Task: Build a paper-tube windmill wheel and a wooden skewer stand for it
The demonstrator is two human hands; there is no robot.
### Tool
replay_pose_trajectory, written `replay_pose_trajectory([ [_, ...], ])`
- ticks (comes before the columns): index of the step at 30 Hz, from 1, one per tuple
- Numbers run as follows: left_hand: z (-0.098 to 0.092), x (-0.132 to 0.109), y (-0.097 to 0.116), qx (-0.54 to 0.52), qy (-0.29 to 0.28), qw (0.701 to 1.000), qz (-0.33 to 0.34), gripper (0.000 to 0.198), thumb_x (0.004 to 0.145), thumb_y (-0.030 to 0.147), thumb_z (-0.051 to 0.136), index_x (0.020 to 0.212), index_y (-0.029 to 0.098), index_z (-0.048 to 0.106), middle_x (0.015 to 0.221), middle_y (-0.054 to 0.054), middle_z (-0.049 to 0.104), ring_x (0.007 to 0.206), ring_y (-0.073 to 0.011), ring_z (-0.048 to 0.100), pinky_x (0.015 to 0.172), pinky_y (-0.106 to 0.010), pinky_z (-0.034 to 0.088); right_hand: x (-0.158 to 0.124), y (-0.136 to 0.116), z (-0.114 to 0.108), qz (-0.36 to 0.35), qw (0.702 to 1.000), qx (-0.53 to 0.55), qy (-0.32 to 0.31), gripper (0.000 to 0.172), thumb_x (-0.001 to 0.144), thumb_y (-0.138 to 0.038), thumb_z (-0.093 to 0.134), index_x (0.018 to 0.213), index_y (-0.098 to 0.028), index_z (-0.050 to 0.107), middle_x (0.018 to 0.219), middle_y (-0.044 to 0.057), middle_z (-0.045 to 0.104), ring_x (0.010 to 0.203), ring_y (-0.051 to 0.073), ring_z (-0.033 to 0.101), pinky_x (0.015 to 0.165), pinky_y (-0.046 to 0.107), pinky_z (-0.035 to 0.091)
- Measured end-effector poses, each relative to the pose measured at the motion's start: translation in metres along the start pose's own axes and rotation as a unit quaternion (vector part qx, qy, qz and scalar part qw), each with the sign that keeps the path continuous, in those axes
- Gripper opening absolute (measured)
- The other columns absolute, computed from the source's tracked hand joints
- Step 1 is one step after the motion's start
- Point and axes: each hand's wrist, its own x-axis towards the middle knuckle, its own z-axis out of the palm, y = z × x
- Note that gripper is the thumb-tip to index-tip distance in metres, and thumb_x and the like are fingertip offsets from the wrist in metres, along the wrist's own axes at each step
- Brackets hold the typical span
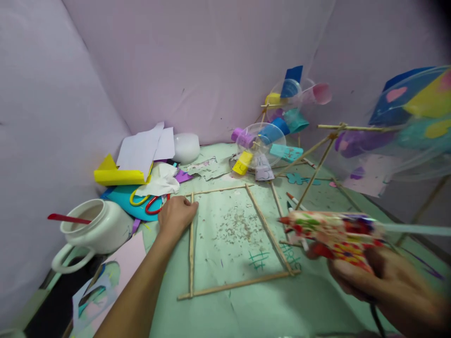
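My right hand (380,277) is wrapped around the handle of a flower-patterned hot glue gun (334,234), blurred by motion. Its red nozzle points left, and a clear glue stick (419,229) comes out of its back. Below the grip hangs a dark cord. At the far left corner of a four-sided frame of thin wooden sticks (239,284), my left hand (179,213) is closed, its fingertips at the left wooden stick (191,249). The frame lies flat on the green-covered table (197,319); its right side slants.
Pinwheel-like models of clear plastic discs (260,141) and coloured paper stand on stick supports at the back and right. Left are a white jug (102,225), red-handled scissors (153,205), tissue (162,178) and paper sheets (137,150). Markers (295,201) lie beyond the glue gun.
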Motion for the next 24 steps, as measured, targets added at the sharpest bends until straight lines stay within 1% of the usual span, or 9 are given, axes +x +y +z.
replay_pose_trajectory([
  [2,0.001,-0.001,0.000,-0.003,0.000,1.000,-0.002,0.028,0.069,0.043,0.051,0.074,0.023,0.070,0.087,-0.010,0.071,0.087,-0.0292,0.062,0.063,-0.034,0.040,0.011,-0.038,0.023,-0.074,0.994,0.039,-0.076,0.027,0.062,-0.052,0.065,0.072,-0.027,0.066,0.065,0.006,0.059,0.060,0.022,0.056,0.048,0.032,0.042],
  [4,0.002,-0.002,0.000,-0.006,0.002,1.000,-0.005,0.027,0.070,0.040,0.050,0.074,0.023,0.071,0.088,-0.010,0.071,0.089,-0.0296,0.062,0.064,-0.034,0.040,0.033,-0.075,0.049,-0.147,0.983,0.044,-0.098,0.033,0.065,-0.042,0.064,0.091,-0.022,0.066,0.078,0.007,0.064,0.067,0.021,0.058,0.054,0.030,0.045],
  [5,0.002,-0.002,0.000,-0.008,0.003,1.000,-0.006,0.027,0.070,0.039,0.050,0.074,0.023,0.071,0.089,-0.010,0.071,0.089,-0.0296,0.062,0.064,-0.034,0.040,0.047,-0.090,0.062,-0.172,0.979,0.045,-0.102,0.034,0.067,-0.038,0.062,0.095,-0.019,0.065,0.078,0.006,0.064,0.065,0.020,0.057,0.054,0.029,0.045],
  [8,0.002,-0.001,-0.001,-0.015,0.004,1.000,-0.006,0.027,0.070,0.037,0.049,0.076,0.023,0.072,0.090,-0.011,0.071,0.089,-0.0289,0.062,0.063,-0.033,0.040,0.090,-0.119,0.098,-0.205,0.970,0.040,-0.125,0.038,0.070,-0.025,0.059,0.106,-0.014,0.061,0.093,0.007,0.066,0.072,0.016,0.058,0.062,0.026,0.045],
  [11,0.002,-0.001,-0.002,-0.023,-0.002,1.000,-0.003,0.027,0.070,0.036,0.050,0.078,0.023,0.072,0.089,-0.010,0.072,0.086,-0.0273,0.063,0.061,-0.031,0.039,0.121,-0.124,0.129,-0.199,0.967,0.014,-0.156,0.033,0.067,-0.018,0.060,0.100,-0.013,0.062,0.081,0.003,0.065,0.065,0.013,0.055,0.059,0.023,0.043],
  [13,0.002,0.000,-0.002,-0.026,-0.005,1.000,-0.003,0.028,0.070,0.036,0.049,0.078,0.022,0.072,0.088,-0.010,0.072,0.085,-0.0270,0.063,0.061,-0.031,0.039,0.131,-0.121,0.144,-0.194,0.965,0.010,-0.177,0.028,0.067,-0.017,0.060,0.095,-0.013,0.063,0.068,-0.001,0.062,0.058,0.011,0.052,0.056,0.021,0.041],
  [15,0.002,-0.001,-0.002,-0.025,-0.006,1.000,-0.005,0.027,0.070,0.034,0.048,0.077,0.022,0.072,0.087,-0.011,0.071,0.085,-0.0274,0.063,0.061,-0.031,0.038,0.136,-0.114,0.156,-0.194,0.963,0.014,-0.186,0.025,0.068,-0.018,0.059,0.092,-0.013,0.064,0.063,-0.003,0.059,0.056,0.010,0.051,0.055,0.020,0.040],
  [19,0.000,-0.002,0.000,-0.020,-0.006,1.000,-0.008,0.027,0.070,0.030,0.047,0.074,0.020,0.071,0.087,-0.013,0.071,0.086,-0.0277,0.063,0.060,-0.031,0.038,0.139,-0.101,0.169,-0.203,0.960,0.020,-0.191,0.028,0.067,-0.017,0.059,0.094,-0.015,0.066,0.066,-0.003,0.062,0.060,0.012,0.054,0.057,0.020,0.042],
  [24,0.000,-0.002,0.001,-0.015,-0.003,1.000,-0.008,0.026,0.069,0.028,0.047,0.073,0.019,0.071,0.085,-0.013,0.071,0.085,-0.0276,0.063,0.059,-0.031,0.037,0.140,-0.095,0.172,-0.215,0.959,0.014,-0.183,0.031,0.065,-0.016,0.062,0.095,-0.016,0.067,0.077,-0.002,0.068,0.071,0.016,0.059,0.062,0.021,0.044],
])
